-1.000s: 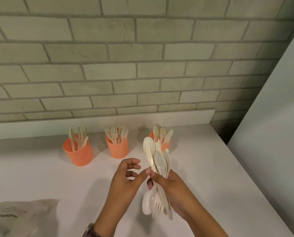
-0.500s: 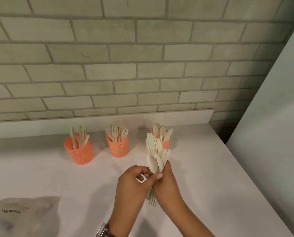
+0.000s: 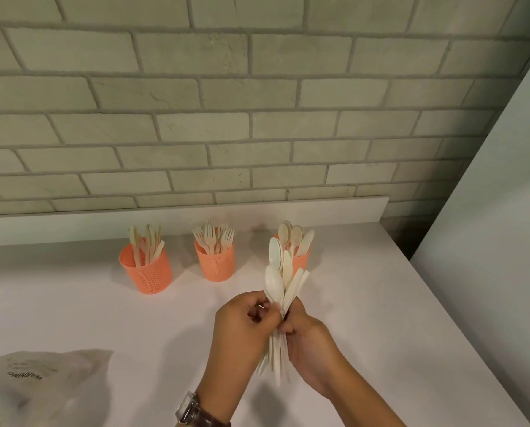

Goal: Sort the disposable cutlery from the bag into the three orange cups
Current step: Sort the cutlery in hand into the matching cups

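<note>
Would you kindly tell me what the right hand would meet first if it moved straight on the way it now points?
Probably the spoon cup: the right hand and its cutlery bundle aim towards it, though depth is unclear.

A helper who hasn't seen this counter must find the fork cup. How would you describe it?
Below the brick wall lies a white counter with three orange cups in a row near its back. The fork cup is the middle one. Only it shows tines above its rim; the left cup holds flat blades, the right cup rounded spoon bowls.
</note>
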